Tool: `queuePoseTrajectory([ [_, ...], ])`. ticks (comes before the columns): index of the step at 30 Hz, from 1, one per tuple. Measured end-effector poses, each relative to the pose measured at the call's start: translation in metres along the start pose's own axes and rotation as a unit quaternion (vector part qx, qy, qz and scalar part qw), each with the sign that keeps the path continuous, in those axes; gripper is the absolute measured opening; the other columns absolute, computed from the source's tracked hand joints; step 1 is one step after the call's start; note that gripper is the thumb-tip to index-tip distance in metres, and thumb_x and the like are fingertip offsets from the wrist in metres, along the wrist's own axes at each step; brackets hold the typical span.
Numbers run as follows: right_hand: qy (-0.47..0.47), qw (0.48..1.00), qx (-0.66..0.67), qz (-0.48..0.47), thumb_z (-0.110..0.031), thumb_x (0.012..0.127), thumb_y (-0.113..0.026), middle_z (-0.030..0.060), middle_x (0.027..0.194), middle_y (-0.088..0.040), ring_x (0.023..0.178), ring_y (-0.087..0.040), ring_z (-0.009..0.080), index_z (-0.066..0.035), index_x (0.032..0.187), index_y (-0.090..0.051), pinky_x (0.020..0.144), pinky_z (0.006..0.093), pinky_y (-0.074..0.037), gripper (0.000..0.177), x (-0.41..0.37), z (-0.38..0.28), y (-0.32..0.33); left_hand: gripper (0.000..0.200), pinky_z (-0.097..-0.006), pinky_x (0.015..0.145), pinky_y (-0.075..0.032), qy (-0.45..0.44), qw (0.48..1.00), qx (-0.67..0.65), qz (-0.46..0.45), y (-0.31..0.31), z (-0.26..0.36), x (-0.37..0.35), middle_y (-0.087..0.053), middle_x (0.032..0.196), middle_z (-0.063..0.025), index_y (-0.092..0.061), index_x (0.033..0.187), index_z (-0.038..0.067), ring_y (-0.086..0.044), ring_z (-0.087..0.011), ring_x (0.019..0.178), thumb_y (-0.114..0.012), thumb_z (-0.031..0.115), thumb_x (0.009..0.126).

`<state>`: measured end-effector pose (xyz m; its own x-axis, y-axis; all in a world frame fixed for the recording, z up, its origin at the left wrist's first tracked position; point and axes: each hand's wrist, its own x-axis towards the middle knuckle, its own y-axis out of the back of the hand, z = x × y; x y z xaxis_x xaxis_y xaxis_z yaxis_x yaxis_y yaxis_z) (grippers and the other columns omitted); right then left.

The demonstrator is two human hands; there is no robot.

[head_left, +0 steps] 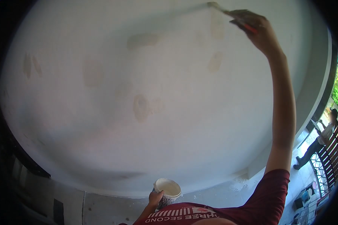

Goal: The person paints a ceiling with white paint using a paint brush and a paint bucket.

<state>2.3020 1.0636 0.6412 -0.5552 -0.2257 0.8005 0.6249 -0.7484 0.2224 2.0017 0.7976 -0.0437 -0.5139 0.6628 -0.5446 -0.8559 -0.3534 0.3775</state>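
Raised high at the upper right, my right hand (262, 28) is closed around a paintbrush (218, 7) with a reddish handle. The brush's bristle end points left and lies against or very close to the white wall (184, 82); contact is hard to tell. Down at waist height, my left hand (155, 198) grips the side of a small white paint bucket (172, 190). Pale, cream-coloured paint shows inside its mouth. Several damp-looking beige patches mark the wall, one of them just below the brush.
Grey floor (112, 208) with pale specks runs along the wall's foot. At the right, beyond the wall's edge, another person (323, 138) stands near a slatted wooden gate (332, 153). Assorted items, including a light blue container (306, 197), lie on the ground there.
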Motion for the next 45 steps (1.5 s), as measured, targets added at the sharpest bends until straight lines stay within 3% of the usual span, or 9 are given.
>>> queuePoseTrajectory([
  [7,-0.097,0.977,0.087,-0.171,-0.010,0.090,-0.069,0.0076,0.104,-0.073,0.083,-0.069,0.0241,-0.008,0.110,-0.074,0.071,0.0336,-0.056,0.020,-0.025,-0.040,0.025,0.057,-0.0416,0.078,-0.054,0.034,0.999,-0.035,-0.005,0.005,0.012,-0.010,-0.073,0.092,-0.0247,-0.070,0.098,-0.013,-0.072,-0.0328,0.089,-0.076,0.037,0.071],
  [10,-0.244,0.944,0.215,-0.056,-0.012,0.093,-0.068,0.0048,0.100,-0.074,0.077,-0.070,0.0173,-0.008,0.109,-0.075,0.060,0.0272,-0.053,0.018,-0.033,-0.033,0.023,0.057,-0.0407,0.076,-0.054,0.017,1.000,-0.017,0.003,-0.010,-0.034,0.034,-0.072,0.093,-0.0247,-0.069,0.098,-0.013,-0.072,-0.0321,0.087,-0.076,0.038,0.072],
  [15,-0.276,0.871,0.316,0.255,-0.013,0.095,-0.064,0.0159,0.095,-0.073,0.057,-0.064,0.0134,0.005,0.111,-0.068,0.046,0.0228,-0.043,0.024,-0.021,-0.045,-0.001,0.052,-0.0390,0.067,-0.054,-0.015,1.000,-0.003,-0.010,-0.006,-0.032,0.032,-0.072,0.086,-0.0199,-0.069,0.095,-0.014,-0.071,-0.0274,0.075,-0.075,0.034,0.075],
  [21,-0.346,0.731,0.457,0.370,-0.004,0.091,-0.063,0.0142,0.088,-0.072,0.052,-0.062,0.0169,0.009,0.093,-0.067,0.044,0.0261,-0.048,0.014,-0.017,-0.055,-0.074,0.053,-0.0381,0.064,-0.054,-0.019,1.000,-0.011,0.016,0.000,0.002,0.000,-0.072,0.085,-0.0198,-0.069,0.095,-0.015,-0.071,-0.0256,0.074,-0.076,0.034,0.077],
  [27,-0.435,0.749,0.367,0.341,-0.006,0.089,-0.063,0.0173,0.078,-0.070,0.048,-0.057,0.0134,0.005,0.082,-0.059,0.042,0.0254,-0.044,0.014,-0.039,-0.084,-0.069,0.054,-0.0393,0.065,-0.054,-0.044,0.999,-0.007,0.020,-0.007,-0.027,0.026,-0.072,0.085,-0.0198,-0.068,0.095,-0.017,-0.071,-0.0259,0.075,-0.077,0.033,0.077],
  [34,-0.330,0.709,0.469,0.412,-0.006,0.090,-0.062,0.0195,0.077,-0.069,0.056,-0.062,0.0192,0.007,0.088,-0.059,0.050,0.0267,-0.047,0.013,-0.014,-0.067,-0.039,0.053,-0.0396,0.063,-0.054,0.000,0.994,-0.113,0.003,-0.009,-0.017,0.014,-0.072,0.084,-0.0184,-0.067,0.096,-0.017,-0.070,-0.0253,0.073,-0.077,0.032,0.077],
  [37,-0.367,0.734,0.454,0.348,-0.006,0.091,-0.062,0.0171,0.078,-0.070,0.062,-0.066,0.0192,0.004,0.087,-0.061,0.054,0.0288,-0.050,0.011,-0.005,-0.057,-0.059,0.055,-0.0407,0.067,-0.055,0.047,0.994,-0.100,-0.007,-0.005,-0.002,0.005,-0.072,0.087,-0.0187,-0.066,0.099,-0.018,-0.071,-0.0274,0.078,-0.077,0.031,0.076],
  [42,-0.471,0.768,0.347,0.260,-0.006,0.090,-0.062,0.0156,0.074,-0.069,0.058,-0.066,0.0175,0.002,0.083,-0.062,0.049,0.0271,-0.052,0.010,-0.023,-0.074,-0.049,0.059,-0.0390,0.067,-0.055,-0.020,0.997,-0.071,0.033,-0.002,0.004,-0.008,-0.072,0.089,-0.0208,-0.066,0.098,-0.019,-0.072,-0.0285,0.078,-0.078,0.032,0.072],
  [45,-0.406,0.777,0.367,0.312,-0.006,0.091,-0.062,0.0158,0.072,-0.069,0.057,-0.067,0.0194,0.003,0.084,-0.061,0.050,0.0291,-0.056,0.012,-0.016,-0.083,-0.032,0.059,-0.0391,0.067,-0.054,-0.018,0.996,-0.083,0.032,-0.003,-0.006,-0.001,-0.072,0.089,-0.0216,-0.065,0.098,-0.019,-0.072,-0.0279,0.078,-0.078,0.032,0.072],
])
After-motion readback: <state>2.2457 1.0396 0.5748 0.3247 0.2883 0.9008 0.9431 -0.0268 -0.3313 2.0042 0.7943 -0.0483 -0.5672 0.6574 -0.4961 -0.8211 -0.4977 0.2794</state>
